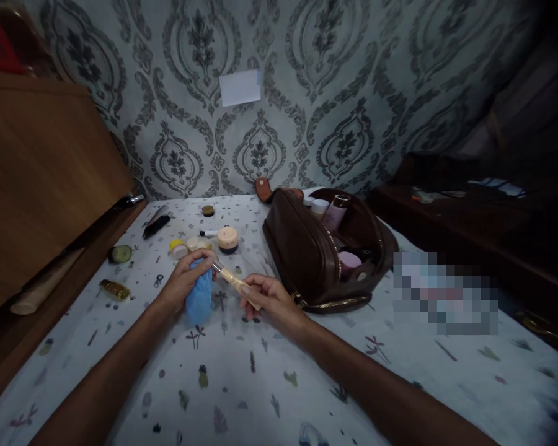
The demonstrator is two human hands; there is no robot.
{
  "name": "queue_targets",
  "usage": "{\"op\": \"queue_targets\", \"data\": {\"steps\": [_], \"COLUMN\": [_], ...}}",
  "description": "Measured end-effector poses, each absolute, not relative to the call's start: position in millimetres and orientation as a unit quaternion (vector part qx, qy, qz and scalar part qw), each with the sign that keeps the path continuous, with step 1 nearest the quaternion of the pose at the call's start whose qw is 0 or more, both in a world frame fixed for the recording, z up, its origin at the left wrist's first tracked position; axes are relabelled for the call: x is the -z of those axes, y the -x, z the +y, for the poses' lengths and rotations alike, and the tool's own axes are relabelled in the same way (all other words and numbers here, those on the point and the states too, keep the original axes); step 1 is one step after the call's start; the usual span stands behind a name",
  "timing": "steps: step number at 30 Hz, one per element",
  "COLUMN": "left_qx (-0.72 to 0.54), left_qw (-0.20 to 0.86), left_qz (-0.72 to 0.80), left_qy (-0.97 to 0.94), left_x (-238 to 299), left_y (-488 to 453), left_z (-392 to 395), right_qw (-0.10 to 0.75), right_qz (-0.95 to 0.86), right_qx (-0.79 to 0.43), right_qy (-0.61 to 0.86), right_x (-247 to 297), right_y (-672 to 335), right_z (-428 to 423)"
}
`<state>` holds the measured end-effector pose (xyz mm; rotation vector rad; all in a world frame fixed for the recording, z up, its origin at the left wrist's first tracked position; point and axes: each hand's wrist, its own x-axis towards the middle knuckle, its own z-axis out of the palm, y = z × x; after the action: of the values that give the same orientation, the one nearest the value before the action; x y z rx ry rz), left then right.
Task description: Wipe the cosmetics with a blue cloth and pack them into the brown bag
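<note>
My left hand (179, 284) is closed on a blue cloth (199, 300), which hangs below the fingers. Its fingertips also meet the clear end of a slim beige cosmetic tube (232, 279). The other end of that tube is gripped between the thumb and fingers of my right hand (273, 301). Both hands are above the patterned sheet, left of an unzipped brown leather toiletry bag (297, 248). Inside the bag are a pink bottle (336, 212), a pink-lidded jar (350, 260) and white-lidded containers (320, 207).
Beyond my hands stand a peach-lidded jar (227, 238), a yellow-rimmed jar (179, 248) and a small dark pot (208, 211). A black brush (156, 227), a green-topped container (120, 253) and a gold bottle (115, 288) lie left, near a wooden cabinet (51, 142). Dark furniture (446, 223) borders the right.
</note>
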<state>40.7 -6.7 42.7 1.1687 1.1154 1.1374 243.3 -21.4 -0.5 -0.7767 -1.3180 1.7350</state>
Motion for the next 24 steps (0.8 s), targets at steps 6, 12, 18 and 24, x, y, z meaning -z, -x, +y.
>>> {"op": "queue_targets", "data": {"steps": [6, 12, 18, 24], "left_qx": [-0.516, -0.561, -0.511, -0.528], "left_qw": [0.543, 0.589, 0.677, 0.645], "left_qz": [0.466, 0.416, 0.359, 0.386], "left_qy": [-0.471, -0.407, -0.390, -0.395], "left_x": [-38.5, -36.1, -30.7, -23.7], "left_y": [-45.5, -57.2, -69.8, -70.2], "left_z": [-6.8, -12.6, -20.7, -18.6], "right_qw": [0.385, 0.378, 0.363, 0.380], "right_qz": [-0.508, -0.519, -0.540, -0.529], "right_qx": [-0.707, -0.698, -0.700, -0.702], "right_qy": [0.305, 0.318, 0.295, 0.286], "right_x": [1.1, 4.0, 6.3, 9.0], "right_y": [-241.7, -240.2, -239.0, -237.1], "right_z": [-23.7, -26.8, -26.3, -26.7]}}
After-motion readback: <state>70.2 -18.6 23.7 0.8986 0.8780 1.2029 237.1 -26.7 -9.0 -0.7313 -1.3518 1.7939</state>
